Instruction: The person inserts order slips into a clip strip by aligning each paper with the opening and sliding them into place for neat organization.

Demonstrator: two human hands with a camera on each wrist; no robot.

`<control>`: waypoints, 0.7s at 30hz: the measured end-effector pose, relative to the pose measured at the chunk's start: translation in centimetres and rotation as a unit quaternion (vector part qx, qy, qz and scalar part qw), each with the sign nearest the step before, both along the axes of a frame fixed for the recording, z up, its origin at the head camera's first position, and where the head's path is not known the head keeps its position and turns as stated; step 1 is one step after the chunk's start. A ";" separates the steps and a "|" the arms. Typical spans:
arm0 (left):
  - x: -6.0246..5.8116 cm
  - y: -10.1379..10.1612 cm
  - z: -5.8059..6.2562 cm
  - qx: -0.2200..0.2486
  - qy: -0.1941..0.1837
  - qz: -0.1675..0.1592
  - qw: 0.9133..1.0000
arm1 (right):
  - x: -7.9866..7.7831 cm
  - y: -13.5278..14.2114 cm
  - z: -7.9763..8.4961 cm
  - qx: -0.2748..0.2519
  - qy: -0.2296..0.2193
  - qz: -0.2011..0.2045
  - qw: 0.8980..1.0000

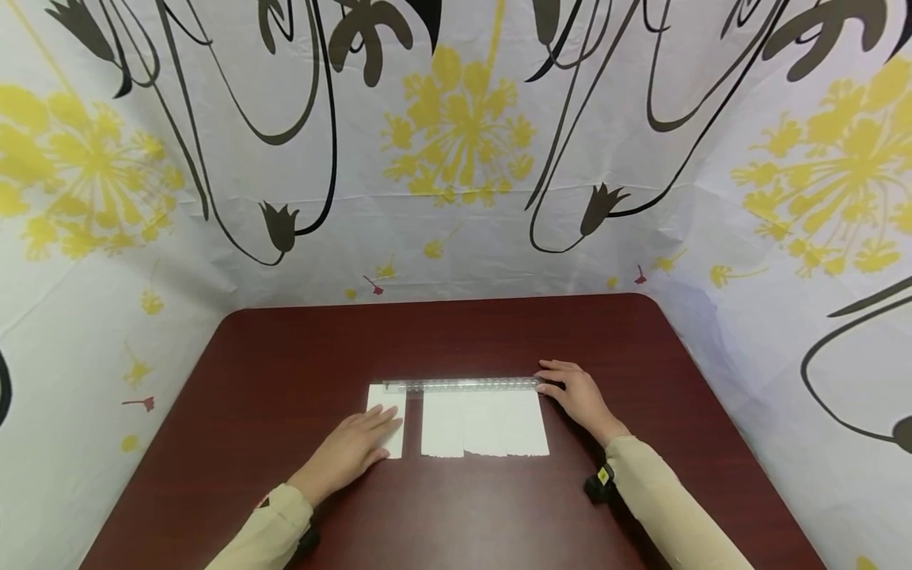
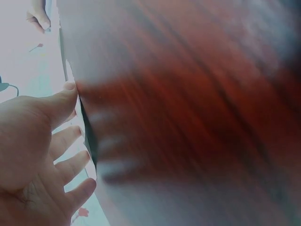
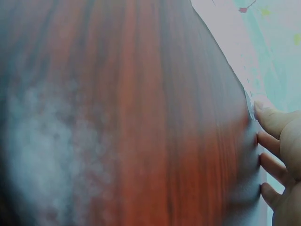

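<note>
My left hand (image 1: 352, 447) lies with straight fingers on a narrow strip of white paper (image 1: 396, 400), its palm side also seen in the left wrist view. A clear plastic ruler (image 1: 470, 385) runs sideways along the far edges of the papers. My right hand (image 1: 579, 396) holds the ruler's right end, thumb and fingertips close about it. Right of the strip, past a narrow gap, lies a wider white paper (image 1: 484, 423) with an uneven near edge. In the right wrist view, the right thumb (image 3: 268, 115) touches the pale edge.
The papers lie on a dark red-brown wooden table (image 1: 463, 507) with rounded far corners. A white cloth (image 1: 456, 261) with yellow and grey flower prints hangs behind it and at both sides. Black wrist cameras sit at both sleeves, the right one (image 1: 598, 487) just above the table.
</note>
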State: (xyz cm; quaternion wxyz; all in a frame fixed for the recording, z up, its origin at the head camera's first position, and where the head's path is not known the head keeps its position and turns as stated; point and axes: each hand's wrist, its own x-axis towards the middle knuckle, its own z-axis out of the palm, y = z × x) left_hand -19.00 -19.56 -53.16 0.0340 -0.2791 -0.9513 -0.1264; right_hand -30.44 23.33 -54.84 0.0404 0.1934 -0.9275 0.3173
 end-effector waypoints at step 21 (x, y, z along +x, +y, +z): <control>-0.1 0.5 0.1 -0.010 -0.011 0.009 1.000 | 0.1 -0.1 0.4 0.007 0.000 0.003 1.000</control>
